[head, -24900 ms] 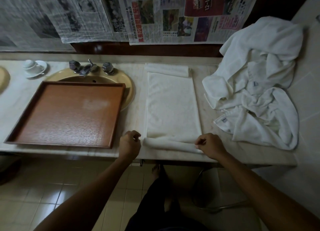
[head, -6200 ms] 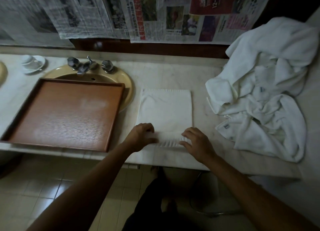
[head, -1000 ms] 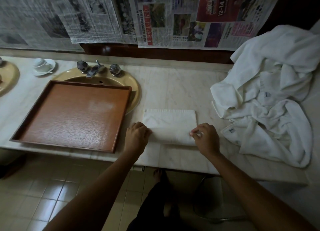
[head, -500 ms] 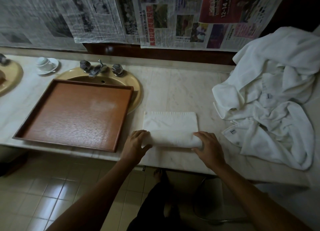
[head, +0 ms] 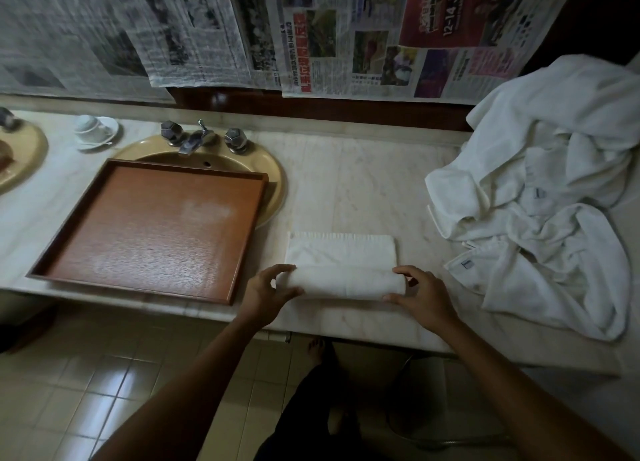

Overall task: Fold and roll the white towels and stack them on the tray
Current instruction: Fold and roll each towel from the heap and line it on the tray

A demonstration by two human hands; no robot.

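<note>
Towel: a half-rolled white terry towel [head: 341, 280] lies on the pale marble counter [head: 363, 190], its flat tail reaching away from the person.
Left hand [head: 266, 296]: curled round the roll's left end.
Right hand [head: 424, 296]: curled round the right end.
Tray: the bare brown wooden tray [head: 152, 228] sits just beside, left.
Pile: loose white towels [head: 547, 197], right.

Both forearms are bare to the frame edge; no sleeves visible. The left hand [head: 265, 294] and right hand [head: 424, 296] carry no rings, watch or gloves. Dark, apparently black garment [head: 304, 415] covers the lower body. One bare foot [head: 316, 348] visible below the counter edge.
</note>
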